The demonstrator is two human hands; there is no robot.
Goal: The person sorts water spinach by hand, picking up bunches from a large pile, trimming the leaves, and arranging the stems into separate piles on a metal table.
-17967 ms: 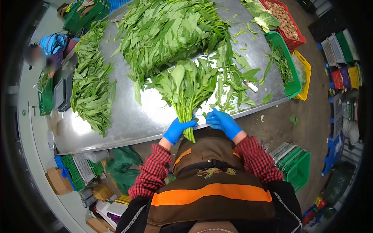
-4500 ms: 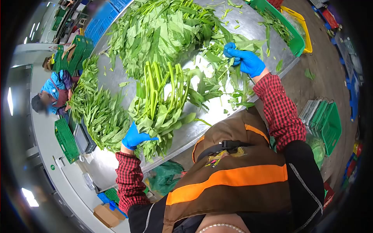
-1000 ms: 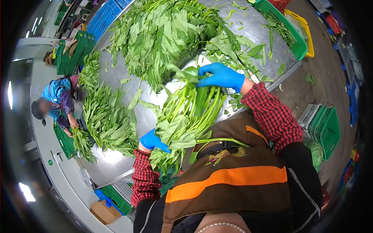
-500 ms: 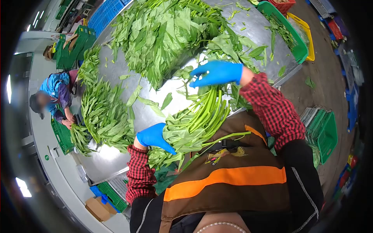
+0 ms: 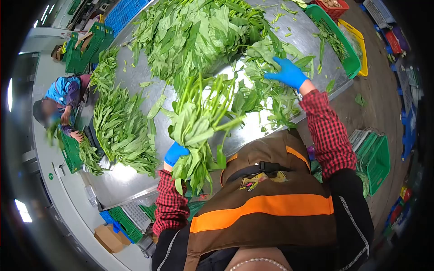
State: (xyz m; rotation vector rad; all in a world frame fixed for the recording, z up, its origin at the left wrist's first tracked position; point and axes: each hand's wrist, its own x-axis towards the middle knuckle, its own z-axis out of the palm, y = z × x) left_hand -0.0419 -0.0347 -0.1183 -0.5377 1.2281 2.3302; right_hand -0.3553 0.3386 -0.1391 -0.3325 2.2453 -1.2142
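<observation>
A bunch of leafy greens (image 5: 194, 126) is held up by my left hand (image 5: 175, 153) in a blue glove, its pale stems pointing up and away from me, its leaves hanging near the apron. The bunch hides most of the fingers. My right hand (image 5: 289, 74), also blue-gloved, is open with spread fingers over loose leaves (image 5: 271, 97) on the metal table (image 5: 165, 156). A large heap of greens (image 5: 194, 36) lies beyond both hands. Another pile (image 5: 120, 131) rests on the left side of the table.
At the left, a co-worker (image 5: 63, 92) in blue handles greens beside a green crate (image 5: 71, 153). A green basket (image 5: 339, 40), a yellow basket (image 5: 361, 49) and a red basket (image 5: 334, 9) stand at the upper right. Green crates (image 5: 379, 158) stand at the right.
My left hand has lifted and turned the bunch, stems now upward. My right hand has moved away from it, up and to the right. The co-worker's hands have moved apart.
</observation>
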